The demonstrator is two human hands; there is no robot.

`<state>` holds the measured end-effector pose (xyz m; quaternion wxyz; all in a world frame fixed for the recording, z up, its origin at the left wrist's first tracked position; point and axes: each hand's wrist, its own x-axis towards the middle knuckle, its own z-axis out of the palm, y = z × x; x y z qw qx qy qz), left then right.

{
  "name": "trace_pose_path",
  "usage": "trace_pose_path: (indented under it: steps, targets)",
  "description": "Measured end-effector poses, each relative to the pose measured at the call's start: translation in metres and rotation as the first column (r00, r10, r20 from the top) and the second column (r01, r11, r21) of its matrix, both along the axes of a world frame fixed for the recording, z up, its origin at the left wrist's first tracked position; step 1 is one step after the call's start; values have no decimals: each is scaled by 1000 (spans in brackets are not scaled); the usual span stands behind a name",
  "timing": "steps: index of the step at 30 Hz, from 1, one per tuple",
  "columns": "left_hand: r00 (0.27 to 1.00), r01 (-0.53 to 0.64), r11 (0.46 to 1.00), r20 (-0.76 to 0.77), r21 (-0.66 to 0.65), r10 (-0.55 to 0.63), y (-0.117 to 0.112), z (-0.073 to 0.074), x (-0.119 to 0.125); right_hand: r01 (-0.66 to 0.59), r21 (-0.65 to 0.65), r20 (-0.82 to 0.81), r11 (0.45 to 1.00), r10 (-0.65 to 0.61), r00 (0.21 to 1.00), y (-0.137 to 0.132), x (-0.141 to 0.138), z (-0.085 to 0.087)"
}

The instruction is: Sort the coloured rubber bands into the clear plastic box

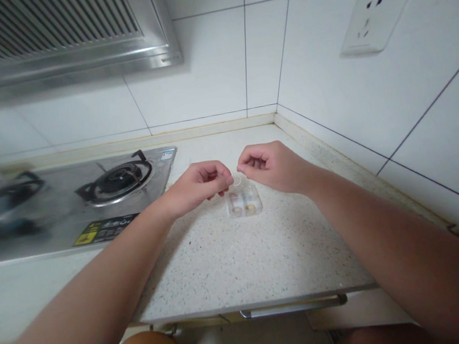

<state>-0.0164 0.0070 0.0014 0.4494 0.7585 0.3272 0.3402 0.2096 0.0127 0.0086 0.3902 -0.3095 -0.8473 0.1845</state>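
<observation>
Above the counter, my left hand [207, 182] is closed in a pinch, thumb against the fingers. Facing it a small gap away, my right hand [267, 167] pinches in the same way. A thin whitish strand [237, 181] curves between the two sets of fingertips, apparently held at both sides; it is too fine to tell whether it is thread, cord or wire. Just below and behind the fingers, a small clear plastic box [243, 201] with compartments rests on the counter. Small pieces, some yellowish and some pinkish, show blurred inside it.
The speckled counter [243, 262] meets a tiled wall behind and at the right. To the left lies a gas stove [127, 181] with burners, under a steel range hood [62, 36]. A wall socket [370, 18] is at the upper right. A drawer handle [293, 307] runs below the counter's front edge.
</observation>
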Motion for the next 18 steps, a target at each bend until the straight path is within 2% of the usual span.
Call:
trace_pose_path:
  steps: [3,7,10,14,18]
  targets:
    - [1000,10,1000,-11,-8,-10,0,0,-1,19,30,43,999,-20,999,-1,1,1]
    - [993,90,996,-74,1,-90,1,-1,-3,52,102,133,993,-65,989,-2,2,4]
    - [976,129,991,-183,33,-121,1,-2,-4,74,174,187,982,-107,977,-2,3,5]
    - [930,143,987,-351,70,-110,0,-3,-5,87,223,234,971,-140,962,-1,4,5]
    - [888,167,977,-450,129,-93,-1,-3,-6,89,255,266,963,-159,951,-1,4,4]
